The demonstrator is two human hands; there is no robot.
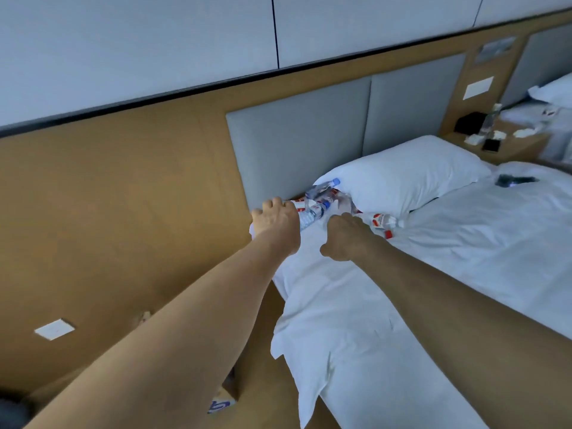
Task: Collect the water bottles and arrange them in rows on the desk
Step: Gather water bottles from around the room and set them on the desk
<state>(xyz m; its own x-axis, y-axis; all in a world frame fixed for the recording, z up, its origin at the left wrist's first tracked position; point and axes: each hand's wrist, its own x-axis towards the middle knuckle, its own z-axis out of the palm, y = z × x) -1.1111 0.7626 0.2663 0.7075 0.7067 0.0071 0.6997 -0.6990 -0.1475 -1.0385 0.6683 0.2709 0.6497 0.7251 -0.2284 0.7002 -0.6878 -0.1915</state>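
A white bed (pixel 433 274) fills the right side, its grey headboard (pixel 297 144) set against a tan wall (pixel 123 196). A white pillow (pixel 402 174) lies at its head. Two bare arms reach in — the left hand (pixel 277 222) curls around a water bottle (pixel 309 216) at the mattress corner, while the right hand (pixel 343 236) is curled, its hold hidden. More bottles (pixel 323 195) are heaped against the pillow — a red-labelled bottle (pixel 383 220) lies just beyond the right hand.

Clear water bottles (pixel 322 201) heaped on bed (pixel 464 243) beside pillow (pixel 402 171).
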